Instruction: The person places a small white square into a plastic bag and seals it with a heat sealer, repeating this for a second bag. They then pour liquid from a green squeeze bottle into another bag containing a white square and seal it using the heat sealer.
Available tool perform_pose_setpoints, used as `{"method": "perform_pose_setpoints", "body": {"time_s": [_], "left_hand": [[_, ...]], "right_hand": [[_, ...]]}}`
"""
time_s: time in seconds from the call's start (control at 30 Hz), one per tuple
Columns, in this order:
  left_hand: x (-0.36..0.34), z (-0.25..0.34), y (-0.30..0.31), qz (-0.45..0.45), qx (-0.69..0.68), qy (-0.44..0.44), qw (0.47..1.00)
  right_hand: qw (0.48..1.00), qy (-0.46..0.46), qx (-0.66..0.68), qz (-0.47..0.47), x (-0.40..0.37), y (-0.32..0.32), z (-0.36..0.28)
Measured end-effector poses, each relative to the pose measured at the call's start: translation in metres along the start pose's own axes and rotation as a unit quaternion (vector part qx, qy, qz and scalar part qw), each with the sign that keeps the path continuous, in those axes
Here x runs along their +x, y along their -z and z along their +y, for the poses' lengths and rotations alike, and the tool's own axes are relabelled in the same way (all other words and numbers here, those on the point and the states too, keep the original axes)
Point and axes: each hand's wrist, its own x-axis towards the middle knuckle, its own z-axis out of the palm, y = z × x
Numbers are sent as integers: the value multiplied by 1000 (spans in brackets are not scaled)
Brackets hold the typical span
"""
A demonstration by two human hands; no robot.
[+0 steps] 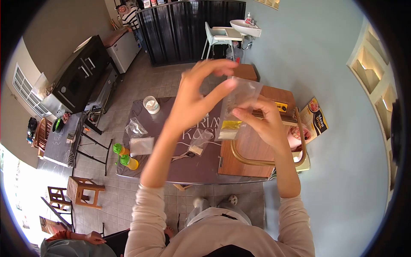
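A clear plastic bag [242, 91] hangs upright above the dark table [171, 171], with white powder and a yellow patch in its lower part. My right hand [263, 120] pinches the bag's side between thumb and fingers. Close to the bag's top corner is my left hand [201, 92], raised and slightly blurred. A gap shows between its thumb and curled fingers, and it grips nothing visible. Below, on the table, lie a small packet [196, 150] and a dark thin tool [184, 155], which I cannot make out well.
On the table's left are a white tub [151, 105], crumpled clear plastic [135, 127], a flat whitish packet [141, 146] and two green-topped yellow bottles [129, 162]. A wooden case [244, 165] with a curved handle and a menu board [314, 118] stand right. Two other people appear at the edges.
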Motion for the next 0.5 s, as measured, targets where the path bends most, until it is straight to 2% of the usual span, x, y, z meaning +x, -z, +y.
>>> {"method": "perform_pose_setpoints", "body": {"time_s": [0.07, 0.13, 0.17, 0.23, 0.3, 0.43, 0.5], "left_hand": [[-47, -23, -2, 28, -94, 28, 995], [-95, -52, -26, 39, -123, 43, 991], [-114, -58, -33, 23, -162, 88, 983], [-140, -52, -46, 57, -199, 128, 970], [-162, -60, -52, 85, -276, 209, 934], [-181, -69, -56, 134, -296, 216, 921], [-189, -74, -57, 175, -277, 252, 911]], "right_hand": [[1000, 5, 20, 10, -3, -9, -1], [999, 2, 36, 24, -6, -15, 2], [999, -6, 33, 16, -8, -19, 3], [999, -19, 30, 7, -12, -28, 8], [999, -39, 3, -1, -16, -37, 12], [997, -62, -37, -37, -22, -50, 19], [996, -7, -58, -60, -25, -53, 27]]}}
